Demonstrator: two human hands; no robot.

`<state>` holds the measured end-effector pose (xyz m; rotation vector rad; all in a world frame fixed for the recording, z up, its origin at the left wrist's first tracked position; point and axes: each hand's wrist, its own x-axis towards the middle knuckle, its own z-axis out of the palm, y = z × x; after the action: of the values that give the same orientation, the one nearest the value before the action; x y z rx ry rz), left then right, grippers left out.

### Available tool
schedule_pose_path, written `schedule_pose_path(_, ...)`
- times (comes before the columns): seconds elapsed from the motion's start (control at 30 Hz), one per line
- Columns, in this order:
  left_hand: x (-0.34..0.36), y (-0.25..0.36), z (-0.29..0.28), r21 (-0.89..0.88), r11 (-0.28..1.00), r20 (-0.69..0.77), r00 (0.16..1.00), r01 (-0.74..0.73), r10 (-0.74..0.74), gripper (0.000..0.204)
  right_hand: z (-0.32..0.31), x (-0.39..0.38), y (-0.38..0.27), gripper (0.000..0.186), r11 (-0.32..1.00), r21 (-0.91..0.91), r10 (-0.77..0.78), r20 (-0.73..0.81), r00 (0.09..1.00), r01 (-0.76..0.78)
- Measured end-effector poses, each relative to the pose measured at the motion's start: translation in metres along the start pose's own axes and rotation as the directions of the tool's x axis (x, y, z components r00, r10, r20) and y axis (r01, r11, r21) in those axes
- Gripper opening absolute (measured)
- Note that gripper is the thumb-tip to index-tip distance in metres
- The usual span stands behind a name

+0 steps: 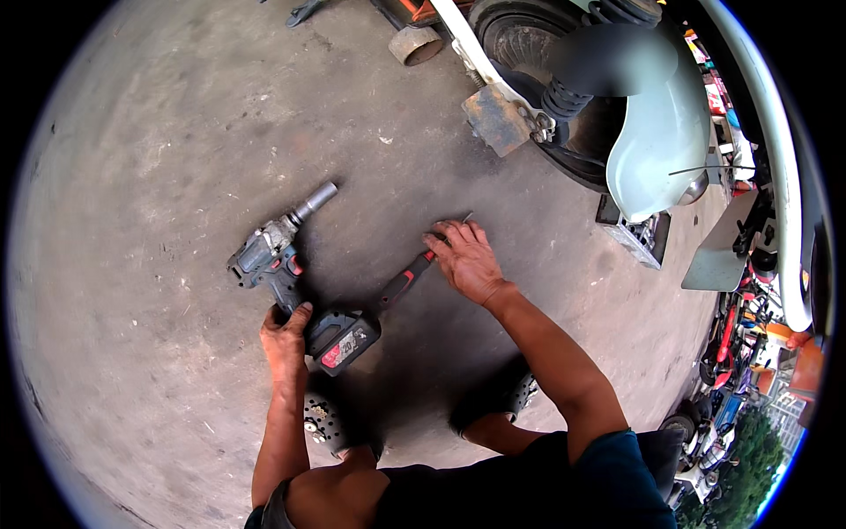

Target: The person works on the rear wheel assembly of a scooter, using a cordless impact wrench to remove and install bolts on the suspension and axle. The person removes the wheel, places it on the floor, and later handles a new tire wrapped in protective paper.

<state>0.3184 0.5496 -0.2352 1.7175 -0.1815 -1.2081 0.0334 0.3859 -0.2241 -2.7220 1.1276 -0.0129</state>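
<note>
Fingers of the left hand, partly hidden, curl round an impact wrench at eleven o'clock; the right hand's bunch over a screwdriver at twelve. Tools are in hand; neither yet meets the pale fender at one.

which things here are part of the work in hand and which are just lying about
In use:
power wrench, in the left hand
black-and-red tool, in the right hand

Lying about, untouched:
short pipe piece
open box
</note>
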Motion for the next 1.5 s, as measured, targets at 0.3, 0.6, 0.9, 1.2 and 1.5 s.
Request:
schedule_pose_path(0.3, 0.023, 0.005, 0.009, -0.170, 0.985, 0.055, 0.998, -0.021, 0.030, 0.039, 0.013, 0.039, -0.105, 0.048, 0.640, 0.682, 0.532, -0.060, 0.845, -0.355)
schedule_pose_path(0.6, -0.075, 0.037, 0.042, -0.259, 0.965, 0.378, 0.924, 0.048, 0.056, 0.038, -0.049, 0.089, -0.143, 0.046, -0.817, 0.548, 0.446, 0.408, 0.797, 0.177)
schedule_pose_path(0.9, -0.048, 0.042, 0.070, -0.370, 0.812, 0.774, 0.633, 0.451, 0.000, 0.048, -0.084, 0.076, -0.121, 0.033, -0.752, 0.628, 0.575, 0.474, 0.667, 0.203)
schedule_pose_path(1.2, -0.054, 0.043, 0.033, -0.463, 0.765, 0.688, 0.726, 0.448, -0.009, 0.043, -0.052, -0.009, -0.079, 0.079, -0.387, 0.879, 0.646, 0.474, 0.599, -0.279)
schedule_pose_path(1.5, -0.098, 0.052, 0.107, -0.272, 0.874, 0.768, 0.638, 0.403, -0.055, 0.030, -0.104, -0.008, -0.040, 0.094, -0.278, 0.763, 0.184, 0.638, 0.747, -0.583)
